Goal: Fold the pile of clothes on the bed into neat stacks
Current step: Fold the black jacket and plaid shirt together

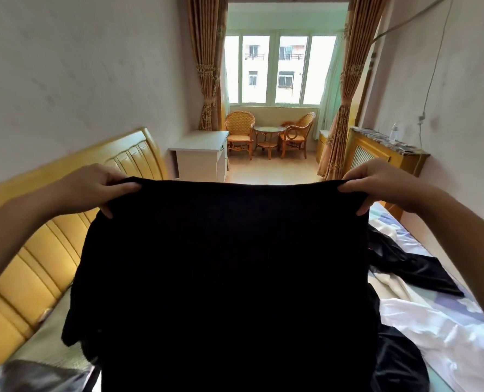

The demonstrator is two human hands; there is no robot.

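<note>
I hold a large black garment spread out in the air in front of me, hanging down over the bed. My left hand pinches its top left corner, fingers curled over the edge. My right hand pinches the top right corner the same way. The cloth hides most of the bed below. More clothes lie on the bed to the right: a black shiny piece and a white satin piece. A grey garment shows at the lower left.
A yellow padded headboard runs along the left. Beyond the bed stand a white desk, two wicker chairs and a small round table by the window. A wooden radiator cover sits at the right wall.
</note>
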